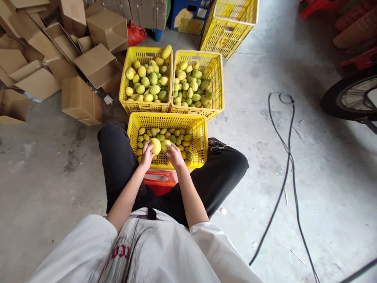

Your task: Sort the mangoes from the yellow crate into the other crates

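Note:
My left hand (147,155) is closed around a yellow lemon (155,146). Just beside it, my right hand (174,154) grips a smaller yellow-green lemon (165,145). Both are held over the near yellow crate (203,146), which stands between my knees and has many yellow and green lemons (178,137) in it. Behind it are two more yellow crates side by side: the left crate (125,88) is heaped with larger lemons (153,78), and the right crate (219,84) holds lemons (190,84) mostly towards its left side.
Opened cardboard boxes (81,98) pile up at the left. A stack of yellow crates (226,35) and a blue carton (190,17) stand at the back. A looped black cable (287,169) lies on the floor at right, near a wheel (353,96). A red stool (160,182) shows below.

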`<state>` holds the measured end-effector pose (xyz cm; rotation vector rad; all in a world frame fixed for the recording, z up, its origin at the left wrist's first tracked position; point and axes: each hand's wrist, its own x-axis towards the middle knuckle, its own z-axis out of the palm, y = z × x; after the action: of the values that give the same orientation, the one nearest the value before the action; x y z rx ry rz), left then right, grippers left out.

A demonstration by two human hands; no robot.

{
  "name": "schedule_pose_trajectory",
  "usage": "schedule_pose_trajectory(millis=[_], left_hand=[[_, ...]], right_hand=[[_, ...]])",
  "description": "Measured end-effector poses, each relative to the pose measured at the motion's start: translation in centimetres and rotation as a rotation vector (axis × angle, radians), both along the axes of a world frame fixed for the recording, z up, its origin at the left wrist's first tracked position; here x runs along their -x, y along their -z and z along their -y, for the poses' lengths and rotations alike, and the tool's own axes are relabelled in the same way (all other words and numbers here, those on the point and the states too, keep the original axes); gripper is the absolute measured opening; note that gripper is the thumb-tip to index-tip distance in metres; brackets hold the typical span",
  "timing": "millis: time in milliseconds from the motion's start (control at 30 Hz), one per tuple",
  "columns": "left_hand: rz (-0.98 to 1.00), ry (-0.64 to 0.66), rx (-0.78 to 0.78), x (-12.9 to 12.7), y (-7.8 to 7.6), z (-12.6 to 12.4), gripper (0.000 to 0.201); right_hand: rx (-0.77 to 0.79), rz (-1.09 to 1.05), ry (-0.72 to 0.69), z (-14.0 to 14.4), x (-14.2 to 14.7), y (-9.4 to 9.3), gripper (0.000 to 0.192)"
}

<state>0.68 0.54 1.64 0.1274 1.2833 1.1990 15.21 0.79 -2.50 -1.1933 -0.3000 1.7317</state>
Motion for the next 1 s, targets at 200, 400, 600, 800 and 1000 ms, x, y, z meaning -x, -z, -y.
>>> schedule_pose_trajectory(millis=[200, 400, 600, 800, 1000], left_hand=[[-0.044, 0.113, -0.023, -0.3, 0.4, 0.6, 0.038], [-0.039, 0.131, 0.014, -0.6, 0.5, 0.6, 0.048], [-0.039, 0.045, 0.048, -0.7, 0.0, 0.3, 0.035], [0.239, -0.112, 0.064, -0.4, -1.3, -0.4, 0.016], [0.144, -0.089, -0.046, -0.2, -1.2, 0.0, 0.011]], right_hand=[[-0.025, -0.002, 0.030, 0.1, 0.3, 0.2, 0.037], [-0.043, -0.009, -0.034, 0.4, 1.1, 0.2, 0.049], [-0.071, -0.059, 0.038, 0.3, 1.1, 0.3, 0.044], [-0.066, -0.301, 0.179, -0.2, 0.7, 0.2, 0.033], [0.003, -0.303, 0.210, -0.2, 0.3, -0.3, 0.027]])
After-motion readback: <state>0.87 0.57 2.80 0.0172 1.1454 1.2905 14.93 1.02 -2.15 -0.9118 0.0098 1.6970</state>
